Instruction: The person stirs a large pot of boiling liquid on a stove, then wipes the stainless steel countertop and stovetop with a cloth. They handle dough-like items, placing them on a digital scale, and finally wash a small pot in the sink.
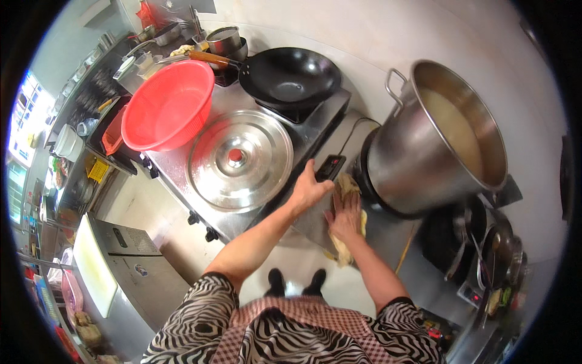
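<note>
My left hand (311, 189) is at a small black control box (331, 167) with a red lit display, its near end between thumb and fingers. A thin cable runs from the box towards the wall. Beside it, my right hand (347, 217) presses a damp-looking yellowish cloth (343, 250) onto the steel counter (313, 220); part of the cloth bunches up past the fingertips. Just right of the cloth stands a tall steel stockpot (404, 159) on a round black base (363, 175), with pale cloudy liquid (448, 120) in it.
On the steel stove (175, 170) at left are a large steel lid (254, 182) with a red knob, a red plastic basket (168, 107) and a black wok (291, 77). Several pans (450, 236) lie right of the stockpot. A white cutting board (93, 266) rests on a steel refrigerated counter (141, 268).
</note>
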A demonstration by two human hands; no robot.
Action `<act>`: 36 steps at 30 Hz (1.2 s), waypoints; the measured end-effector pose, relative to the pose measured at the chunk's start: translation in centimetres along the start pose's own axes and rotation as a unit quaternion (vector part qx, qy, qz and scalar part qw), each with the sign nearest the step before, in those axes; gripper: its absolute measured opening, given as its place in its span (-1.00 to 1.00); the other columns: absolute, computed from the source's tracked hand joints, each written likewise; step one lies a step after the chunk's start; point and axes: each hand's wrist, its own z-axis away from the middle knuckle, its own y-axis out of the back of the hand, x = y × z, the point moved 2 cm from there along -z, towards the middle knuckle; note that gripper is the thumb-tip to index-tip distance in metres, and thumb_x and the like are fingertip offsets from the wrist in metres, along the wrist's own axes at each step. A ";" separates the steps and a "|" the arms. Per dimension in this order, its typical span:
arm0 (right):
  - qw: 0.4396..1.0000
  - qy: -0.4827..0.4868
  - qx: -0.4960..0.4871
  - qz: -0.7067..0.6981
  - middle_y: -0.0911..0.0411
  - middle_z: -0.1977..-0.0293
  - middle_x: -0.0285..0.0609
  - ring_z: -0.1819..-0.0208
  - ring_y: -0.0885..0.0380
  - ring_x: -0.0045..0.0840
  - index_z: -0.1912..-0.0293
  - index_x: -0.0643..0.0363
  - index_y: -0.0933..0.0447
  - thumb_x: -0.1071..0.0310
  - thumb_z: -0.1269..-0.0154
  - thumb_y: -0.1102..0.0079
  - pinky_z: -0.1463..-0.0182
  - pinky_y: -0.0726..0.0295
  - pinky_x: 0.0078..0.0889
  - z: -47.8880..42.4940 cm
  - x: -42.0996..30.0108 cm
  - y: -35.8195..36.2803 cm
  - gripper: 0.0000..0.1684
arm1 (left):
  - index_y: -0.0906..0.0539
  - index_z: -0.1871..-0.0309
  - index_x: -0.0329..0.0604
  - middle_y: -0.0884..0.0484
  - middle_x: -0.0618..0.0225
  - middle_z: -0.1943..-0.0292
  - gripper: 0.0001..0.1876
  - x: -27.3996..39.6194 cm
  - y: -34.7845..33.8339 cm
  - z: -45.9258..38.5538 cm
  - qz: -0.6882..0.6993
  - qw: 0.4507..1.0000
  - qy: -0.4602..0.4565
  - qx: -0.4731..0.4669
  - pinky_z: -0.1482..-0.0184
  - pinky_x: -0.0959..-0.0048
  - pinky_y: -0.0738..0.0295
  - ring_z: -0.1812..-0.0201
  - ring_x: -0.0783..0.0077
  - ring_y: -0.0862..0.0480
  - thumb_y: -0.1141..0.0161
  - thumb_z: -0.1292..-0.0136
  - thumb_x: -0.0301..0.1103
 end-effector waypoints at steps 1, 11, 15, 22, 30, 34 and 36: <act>1.000 -0.026 -0.006 0.012 -0.26 -0.30 0.34 -0.44 -0.07 0.20 -0.39 0.30 -0.23 0.03 -0.27 -0.18 -0.52 0.06 0.20 -2.2 -0.5 -0.7 -0.17 | -0.11 -0.45 -0.56 -0.59 -0.23 -0.04 0.07 1.2 0.5 0.2 0.034 0.999 -0.019 0.008 -0.16 0.33 -0.48 -0.07 0.00 -0.63 -0.36 0.10 -0.13; 0.955 -0.251 0.148 0.048 -0.33 -0.31 0.16 -0.50 -0.04 0.03 -0.27 0.27 -0.40 0.24 -0.36 0.06 -0.55 0.13 0.05 -24.0 4.6 -8.2 -0.45 | -0.11 -0.50 -0.29 -0.44 0.27 -0.03 -0.01 4.4 5.5 2.6 0.147 0.982 -0.116 0.005 -0.18 0.49 -0.34 -0.06 0.44 -0.47 -0.39 0.03 -0.41; 0.950 -0.244 0.192 -0.017 -0.46 -0.19 0.15 -0.37 -0.25 -0.01 -0.08 0.29 -0.55 0.24 -0.35 0.04 -0.49 -0.06 -0.02 -27.6 8.2 -11.1 -0.57 | -0.10 -0.51 -0.25 -0.46 0.28 -0.05 -0.01 3.0 5.8 2.1 0.135 0.982 -0.133 0.001 -0.19 0.47 -0.35 -0.09 0.43 -0.47 -0.39 0.03 -0.44; 0.930 -0.143 0.236 -0.243 -0.54 0.11 0.01 -0.06 -0.44 -0.08 0.08 0.25 -0.54 0.24 -0.23 -0.12 -0.18 -0.36 -0.05 -17.9 1.9 -7.6 -0.67 | -0.23 -0.41 -0.35 -0.55 0.03 -0.04 -0.09 2.8 4.4 -0.9 -0.013 0.989 -0.135 0.051 -0.17 0.40 -0.44 -0.06 0.24 -0.57 -0.36 0.09 -0.38; 0.970 0.115 0.000 -0.215 -0.45 -0.20 0.07 -0.33 -0.29 -0.03 -0.17 0.26 -0.49 0.15 -0.05 -0.31 -0.40 -0.17 0.05 -4.0 -10.5 0.6 -0.31 | -0.25 -0.33 -0.49 -0.48 -0.24 -0.19 -0.06 0.4 -1.0 -5.6 -0.074 0.992 -0.046 0.092 -0.26 0.25 -0.42 -0.20 -0.09 -0.54 -0.45 0.13 -0.29; 0.944 0.222 -0.054 -0.239 -0.48 -0.18 0.04 -0.31 -0.34 -0.12 -0.21 0.20 -0.50 0.24 0.01 -0.28 -0.43 -0.20 0.00 0.5 -9.7 -0.8 -0.29 | -0.23 -0.33 -0.49 -0.41 -0.15 -0.18 -0.04 -1.6 -3.0 -5.1 -0.172 0.976 -0.091 0.102 -0.23 0.18 -0.44 -0.19 -0.12 -0.48 -0.47 0.15 -0.28; 0.918 0.210 -0.079 -0.327 -0.49 -0.15 0.02 -0.25 -0.40 -0.14 -0.20 0.17 -0.52 0.30 0.01 -0.23 -0.39 -0.29 -0.04 2.9 -8.6 -0.7 -0.32 | -0.24 -0.32 -0.47 -0.39 -0.11 -0.17 -0.05 -2.7 -3.6 -4.7 -0.227 0.964 -0.086 0.113 -0.21 0.13 -0.45 -0.18 -0.14 -0.46 -0.48 0.16 -0.29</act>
